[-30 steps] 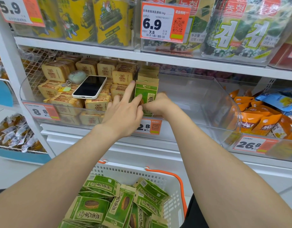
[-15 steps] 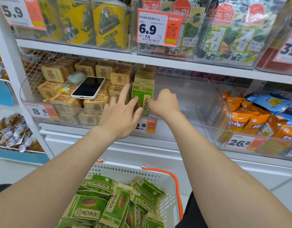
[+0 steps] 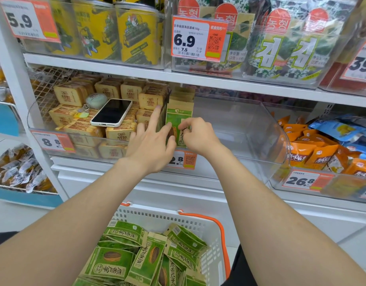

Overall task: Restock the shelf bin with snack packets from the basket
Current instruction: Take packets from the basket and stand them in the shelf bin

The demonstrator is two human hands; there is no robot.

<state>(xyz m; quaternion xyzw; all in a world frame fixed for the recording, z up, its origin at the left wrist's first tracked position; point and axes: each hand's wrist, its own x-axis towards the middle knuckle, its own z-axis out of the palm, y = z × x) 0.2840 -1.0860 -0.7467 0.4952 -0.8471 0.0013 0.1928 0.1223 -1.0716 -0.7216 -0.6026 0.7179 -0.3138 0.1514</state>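
Note:
A clear shelf bin [image 3: 250, 131] on the middle shelf holds a row of upright green and kraft snack packets [image 3: 179, 118] along its left wall. My left hand [image 3: 151, 145] lies against the row's left front with straight fingers, index pointing up, thumb touching the front packet. My right hand [image 3: 198, 137] is at the front packet's right side, its curled index and thumb pinching the packet's face. Below, a white basket [image 3: 157, 214] with an orange handle holds several more green packets [image 3: 136, 256].
A phone [image 3: 112, 110] and a keychain lie on tan boxed snacks in the left bin [image 3: 74, 124]. Orange packets [image 3: 314, 151] fill the bin to the right. The upper shelf [image 3: 219, 81] overhangs the bins. The right part of the clear bin holds nothing.
My right hand has come from beside and behind the front packet round to its face. My left hand has stayed against the row. The front packet stands straighter.

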